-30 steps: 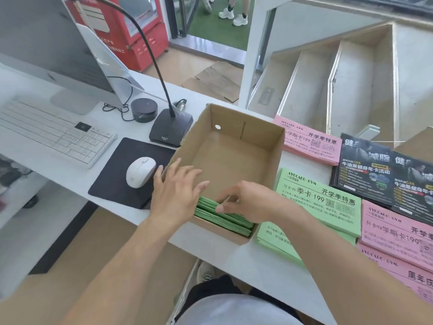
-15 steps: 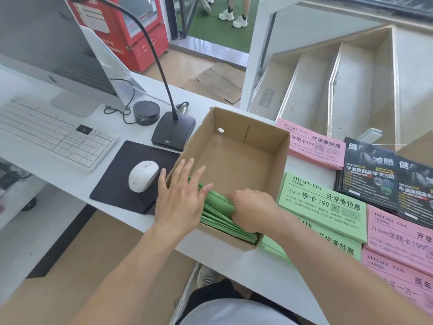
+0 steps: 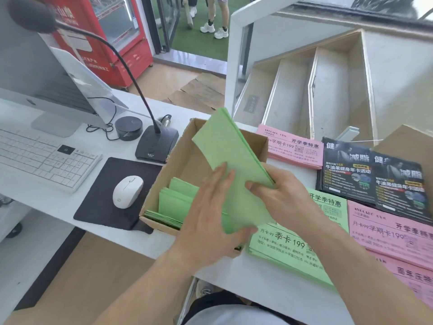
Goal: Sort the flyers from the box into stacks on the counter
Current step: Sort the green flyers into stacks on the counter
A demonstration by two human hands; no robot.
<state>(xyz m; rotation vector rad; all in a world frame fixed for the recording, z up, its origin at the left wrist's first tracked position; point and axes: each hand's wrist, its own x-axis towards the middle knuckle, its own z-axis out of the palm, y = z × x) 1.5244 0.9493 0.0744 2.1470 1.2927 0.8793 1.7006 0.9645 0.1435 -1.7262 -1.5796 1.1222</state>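
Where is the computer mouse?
The white mouse sits on the black mouse pad, left of the cardboard box and just in front of the keyboard's right end.

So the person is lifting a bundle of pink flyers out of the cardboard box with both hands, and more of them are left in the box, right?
Not quite: the bundle is green, not pink, as the head view shows. The right hand grips its edge and the left hand supports its face, above the cardboard box. More green flyers remain inside. Pink flyers lie only in stacks on the counter.
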